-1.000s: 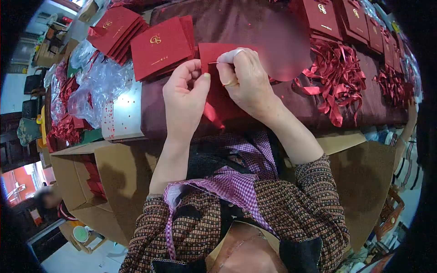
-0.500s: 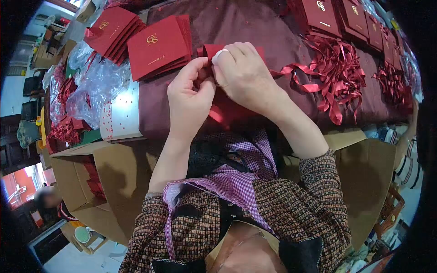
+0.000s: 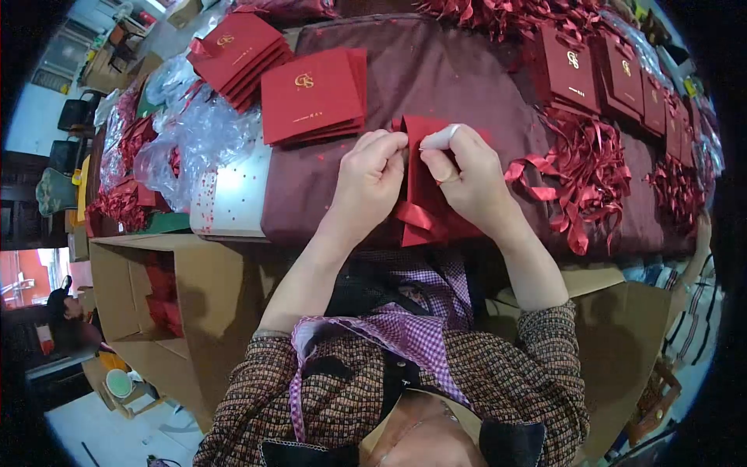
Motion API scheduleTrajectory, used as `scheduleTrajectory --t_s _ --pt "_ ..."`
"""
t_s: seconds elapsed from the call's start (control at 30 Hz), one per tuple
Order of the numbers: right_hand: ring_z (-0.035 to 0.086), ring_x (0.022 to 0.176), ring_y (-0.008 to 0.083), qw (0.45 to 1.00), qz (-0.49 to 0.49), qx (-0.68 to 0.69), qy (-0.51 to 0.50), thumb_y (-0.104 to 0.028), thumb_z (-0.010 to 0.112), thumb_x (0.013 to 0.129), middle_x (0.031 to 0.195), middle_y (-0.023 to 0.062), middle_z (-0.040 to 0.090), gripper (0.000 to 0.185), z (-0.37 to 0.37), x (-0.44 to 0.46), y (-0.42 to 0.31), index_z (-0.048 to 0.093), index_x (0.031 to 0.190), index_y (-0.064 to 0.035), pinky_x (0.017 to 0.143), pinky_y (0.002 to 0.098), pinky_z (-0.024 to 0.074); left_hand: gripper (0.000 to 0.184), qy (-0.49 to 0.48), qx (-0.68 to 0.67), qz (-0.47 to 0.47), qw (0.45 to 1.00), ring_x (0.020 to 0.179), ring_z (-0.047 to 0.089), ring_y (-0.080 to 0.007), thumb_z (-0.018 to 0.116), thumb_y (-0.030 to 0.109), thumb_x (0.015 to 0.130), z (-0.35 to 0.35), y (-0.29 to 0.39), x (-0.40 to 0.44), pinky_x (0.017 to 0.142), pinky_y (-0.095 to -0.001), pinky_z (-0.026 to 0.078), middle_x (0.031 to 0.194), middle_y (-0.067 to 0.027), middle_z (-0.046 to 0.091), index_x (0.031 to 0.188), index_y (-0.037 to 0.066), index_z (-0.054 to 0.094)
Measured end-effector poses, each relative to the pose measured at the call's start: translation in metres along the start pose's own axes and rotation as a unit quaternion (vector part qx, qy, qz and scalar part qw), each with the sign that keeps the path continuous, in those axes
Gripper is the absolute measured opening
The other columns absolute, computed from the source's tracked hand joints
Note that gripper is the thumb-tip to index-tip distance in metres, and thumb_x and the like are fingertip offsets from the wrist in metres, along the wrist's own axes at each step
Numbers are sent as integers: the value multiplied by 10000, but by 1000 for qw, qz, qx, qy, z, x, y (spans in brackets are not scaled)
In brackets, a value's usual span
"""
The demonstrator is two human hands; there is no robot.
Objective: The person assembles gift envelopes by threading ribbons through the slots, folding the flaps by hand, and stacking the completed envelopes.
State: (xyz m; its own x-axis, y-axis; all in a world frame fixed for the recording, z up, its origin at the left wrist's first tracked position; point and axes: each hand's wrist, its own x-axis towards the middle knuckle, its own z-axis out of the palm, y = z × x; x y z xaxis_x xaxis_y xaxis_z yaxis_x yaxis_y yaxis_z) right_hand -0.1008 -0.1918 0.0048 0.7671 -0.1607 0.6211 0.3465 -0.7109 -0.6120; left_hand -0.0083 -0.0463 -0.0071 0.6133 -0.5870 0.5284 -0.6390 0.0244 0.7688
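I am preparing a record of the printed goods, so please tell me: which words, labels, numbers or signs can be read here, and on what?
"GS" (gold, stylised; probable reading): on the front left red stack, the farther stack beside it and the red stacks at right.
Small line of print below these logos: too small to read.
Red piece being handled: no text visible.

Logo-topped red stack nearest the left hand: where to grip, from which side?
Probably mid right edge of the red stack, coming from the right, pinching top to bottom. It lies logo up, lower pieces jut out there, and bare dark cloth borders it; another stack crowds its left, the left hand its near right corner.
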Motion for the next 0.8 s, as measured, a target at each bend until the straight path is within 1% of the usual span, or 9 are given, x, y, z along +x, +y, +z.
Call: scheduleTrajectory --t_s 0.13,0.2,0.3,0.4,0.43,0.5,0.63,0.7,0.8 --pt "609 920 258 982 148 83 -81 -38 644 840 952 97 632 238 -26 15 -12 611 1073 -8 821 309 482 101 -15 4 -19 1000 791 578 -342 564 -53 788 -4 5 -2 705 -386 469 819 -180 586 886 -34 580" --pt "580 986 262 998 -40 -22 -40 -7 615 841 1028 102 612 279 -28 26 -3 615 1119 -27 848 319 472 74 -38 -10 0 999 801 564 -346 548 -32 800 -4 8 -2 716 -389 461 824 -187 573 870 -35 570" --pt "574 962 256 986 -29 34 -162 1 596 839 1018 96 603 277 -22 29 4 641 1107 -51 817 319 471 67 -39 -8 7 999 811 551 -357 532 -19 806 1 4 -1 727 -395 456 833 -190 567 867 -33 556" --pt "592 875 220 985 26 81 -147 45 568 829 916 85 617 246 -18 27 6 650 1045 -40 756 297 476 60 -56 -109 -97 988 718 537 -174 510 13 886 0 4 -4 671 -296 436 760 -102 542 881 -41 537" --pt "598 846 208 983 37 97 -149 68 553 820 885 82 623 249 -18 26 7 649 1026 -35 739 289 477 101 -69 -157 -167 971 719 479 -49 506 44 930 -4 5 -5 642 -215 399 750 6 527 883 -27 560" --pt "596 808 192 986 32 110 -117 92 532 808 859 83 627 251 -14 24 7 646 994 -31 719 281 476 117 -57 -285 -260 921 735 462 -2 509 71 946 -7 11 -4 637 -178 383 780 69 523 900 -3 588" --pt "567 747 166 984 30 100 -143 106 528 791 843 72 614 234 -19 23 8 636 962 -12 687 271 467 135 -78 -332 -332 880 733 465 -4 520 102 946 -15 16 -3 637 -168 376 778 71 530 895 15 610" --pt "541 731 145 977 35 131 -164 127 511 769 820 50 590 243 -24 24 8 628 937 -3 674 260 452 138 -39 -209 -284 935 718 487 -26 539 117 929 -18 4 -5 641 -188 389 777 49 562 876 18 620" --pt "543 716 190 974 73 146 -156 121 495 749 787 83 582 243 -41 22 11 619 915 -4 670 287 449 143 35 -311 -277 909 736 554 -107 537 113 925 -45 -22 1 690 -251 434 824 -35 625 910 4 629"
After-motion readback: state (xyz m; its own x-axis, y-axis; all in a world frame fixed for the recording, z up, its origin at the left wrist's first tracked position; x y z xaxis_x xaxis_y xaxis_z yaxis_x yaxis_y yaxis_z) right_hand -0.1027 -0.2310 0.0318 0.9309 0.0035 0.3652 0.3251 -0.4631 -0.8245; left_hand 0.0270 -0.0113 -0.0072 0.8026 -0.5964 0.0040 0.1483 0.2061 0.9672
